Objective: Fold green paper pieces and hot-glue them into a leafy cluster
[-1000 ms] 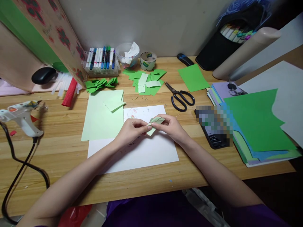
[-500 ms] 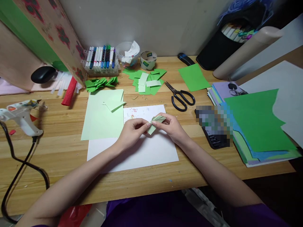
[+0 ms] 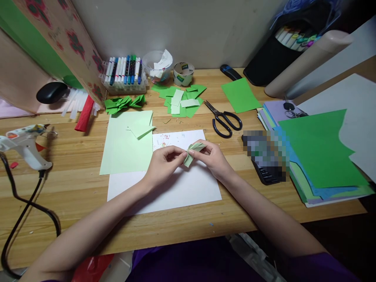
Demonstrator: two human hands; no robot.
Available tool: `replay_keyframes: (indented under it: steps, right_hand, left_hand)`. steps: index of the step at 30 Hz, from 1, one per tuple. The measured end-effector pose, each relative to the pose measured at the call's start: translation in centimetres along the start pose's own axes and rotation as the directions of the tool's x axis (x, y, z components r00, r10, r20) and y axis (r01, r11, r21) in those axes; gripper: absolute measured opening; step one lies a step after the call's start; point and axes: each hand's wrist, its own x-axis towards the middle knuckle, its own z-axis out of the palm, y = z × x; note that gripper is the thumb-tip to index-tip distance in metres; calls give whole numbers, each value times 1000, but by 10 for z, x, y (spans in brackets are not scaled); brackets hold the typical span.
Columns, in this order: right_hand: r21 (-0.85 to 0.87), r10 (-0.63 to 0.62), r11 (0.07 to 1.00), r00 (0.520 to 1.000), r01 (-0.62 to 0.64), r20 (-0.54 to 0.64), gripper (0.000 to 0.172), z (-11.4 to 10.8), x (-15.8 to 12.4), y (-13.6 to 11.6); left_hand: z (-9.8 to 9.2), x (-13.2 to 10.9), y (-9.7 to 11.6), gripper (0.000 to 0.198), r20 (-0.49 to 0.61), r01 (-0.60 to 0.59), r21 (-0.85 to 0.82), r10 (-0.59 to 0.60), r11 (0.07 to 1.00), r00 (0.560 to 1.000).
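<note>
1: Two hands, state?
2: Left hand (image 3: 162,162) and right hand (image 3: 214,157) both pinch the folded paper (image 3: 192,152), fingertips closed on its ends.
1: Location?
2: Over the white sheet (image 3: 188,190), near its far edge; scissors (image 3: 225,119) lie well apart, beyond.

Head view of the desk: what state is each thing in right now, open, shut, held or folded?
Folded green paper: pinched between both hands, above the white sheet.
Left hand: closed on the paper.
Right hand: closed on the paper.
Scissors: blades shut, lying flat.
Markers: capped, in their case.
Glue gun: untouched, cord attached.
</note>
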Motion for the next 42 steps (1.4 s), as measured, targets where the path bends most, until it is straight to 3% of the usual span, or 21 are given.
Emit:
replay_keyframes:
  steps: [15,22,29,38,42]
  right_hand:
    - [-59,17,998,1000,-18,-16,17,3,-2,-6]
    - [-77,-18,997,997,12,-71,18,4,-4,0]
    - [-109,19,994,996,-28,-87,22,4,-5,0]
    - [-98,56,993,998,-58,-30,24,1,-2,-4]
    - [-97,31,995,997,-38,-64,21,2,-3,-1]
  left_hand:
    - [1,0,-8,15,-22,-53,7,53,999,998]
    - [2,0,-6,19,31,-12,-21,13,1000,999]
    - [0,-1,-2,21,20,21,55,-22,998,1000]
    - [-2,2,-8,23,58,-19,58,16,998,998]
    - [1,0,-9,24,64,-21,56,18,998,998]
